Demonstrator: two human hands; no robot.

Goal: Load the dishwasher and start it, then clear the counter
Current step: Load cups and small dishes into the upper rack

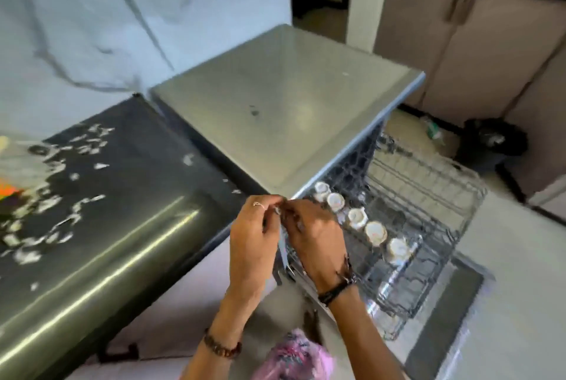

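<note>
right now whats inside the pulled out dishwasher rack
Five upturned cups stand in a row along the rack. The rest looks empty, though the right hand covers its near corner.

My grey steel dishwasher top (284, 110), dark black counter (128, 171) flecked with white, pale cream cups (356, 217) in the grey wire rack (428, 195), brown beaded bracelet (222, 347), black wristband (335, 290), pink patterned cloth (294, 358), beige cabinets (477, 48).
</note>
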